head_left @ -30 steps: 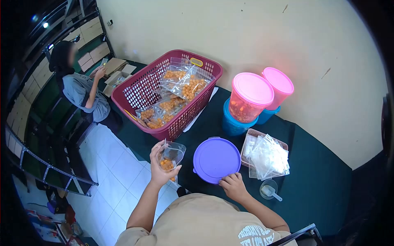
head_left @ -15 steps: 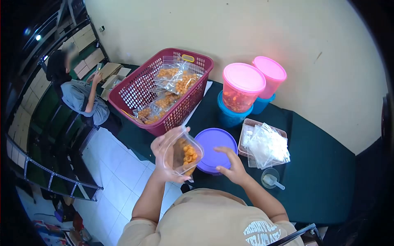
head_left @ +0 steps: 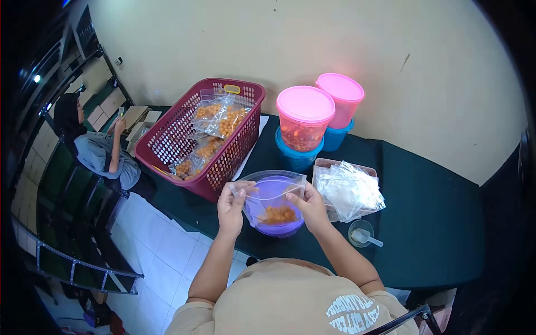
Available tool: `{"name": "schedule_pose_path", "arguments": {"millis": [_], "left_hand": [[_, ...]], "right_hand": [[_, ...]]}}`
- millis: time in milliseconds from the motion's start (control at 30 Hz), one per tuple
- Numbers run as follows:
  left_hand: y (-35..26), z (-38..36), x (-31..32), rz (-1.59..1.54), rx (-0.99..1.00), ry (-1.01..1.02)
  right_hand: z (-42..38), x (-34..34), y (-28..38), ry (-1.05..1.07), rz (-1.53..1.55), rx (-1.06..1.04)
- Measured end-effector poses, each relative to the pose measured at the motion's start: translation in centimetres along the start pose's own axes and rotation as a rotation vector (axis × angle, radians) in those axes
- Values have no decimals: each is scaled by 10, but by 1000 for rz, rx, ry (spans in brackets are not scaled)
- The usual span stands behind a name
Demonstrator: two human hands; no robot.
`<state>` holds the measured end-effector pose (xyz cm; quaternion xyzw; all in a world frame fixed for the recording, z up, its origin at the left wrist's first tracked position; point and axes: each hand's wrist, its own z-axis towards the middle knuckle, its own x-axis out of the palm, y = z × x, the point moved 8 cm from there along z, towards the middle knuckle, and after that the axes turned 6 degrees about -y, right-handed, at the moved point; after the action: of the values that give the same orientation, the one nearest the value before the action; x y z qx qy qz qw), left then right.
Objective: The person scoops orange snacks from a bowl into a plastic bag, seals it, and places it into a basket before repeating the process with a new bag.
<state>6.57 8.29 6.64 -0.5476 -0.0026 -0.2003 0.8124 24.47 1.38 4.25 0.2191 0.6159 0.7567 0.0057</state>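
Note:
Between my two hands hangs a clear zip-lock bag [head_left: 273, 195] with orange snack pieces [head_left: 278, 215] gathered at its bottom. My left hand [head_left: 229, 207] pinches the bag's upper left corner, thumb in front. At the upper right corner, my right hand [head_left: 310, 205] grips the plastic the same way. Below the bag stands a tub with a purple lid [head_left: 272, 230], seen partly through the plastic. To the right, a pink tray [head_left: 365, 170] carries a pile of flat clear bags [head_left: 349, 192]. Near it is a small clear cup [head_left: 355, 224] with a white scoop [head_left: 365, 239].
A maroon basket [head_left: 167, 139] at the left holds several filled bags [head_left: 220, 120]. Pink-lidded tubs [head_left: 304, 106] sit stacked on blue tubs [head_left: 296, 156] by the wall. Dark green cloth [head_left: 427, 223] covers the table. Another person [head_left: 100, 148] stands at the far left.
My right hand has come over to the bag and taken its right corner. The bag has moved right, above the purple lid, and now hangs stretched flat between both hands.

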Motion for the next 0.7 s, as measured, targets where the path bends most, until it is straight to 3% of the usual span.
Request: {"name": "schedule_pose_path", "arguments": {"millis": [300,700], "left_hand": [[12,-21,7,74,54,-92],[1,-28,10,177,128,-8]], "right_hand": [[-18,-13,-12,-112,55,-96],[-25,-30,-8,-201,78,-154]]}}
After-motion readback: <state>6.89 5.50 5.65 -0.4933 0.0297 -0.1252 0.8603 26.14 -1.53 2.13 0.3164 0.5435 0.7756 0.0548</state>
